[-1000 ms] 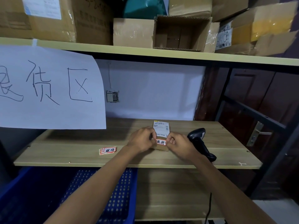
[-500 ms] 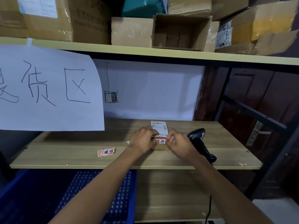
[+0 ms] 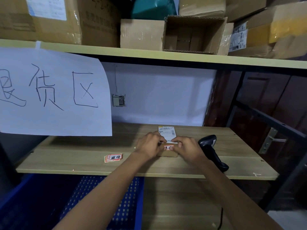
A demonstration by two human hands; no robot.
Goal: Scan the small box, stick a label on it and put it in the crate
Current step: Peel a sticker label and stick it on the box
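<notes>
A small flat cardboard box lies on the wooden shelf, with a white shipping label on its far part. An orange-edged sticker sits on the box's near part. My left hand and my right hand rest on the box at either side of the sticker, fingertips pressing its ends. A small stack of the same stickers lies to the left. The black handheld scanner lies just right of my right hand. The blue crate stands below the shelf at the left.
A large white paper sign hangs from the upper shelf at the left. Cardboard cartons, one open toward me, fill the upper shelf. A wall socket is behind. A dark door with a metal handle is at the right.
The view has shifted slightly. Both hands stay on the box, and their fingertips have pressed the sticker down flatter onto the cardboard.
</notes>
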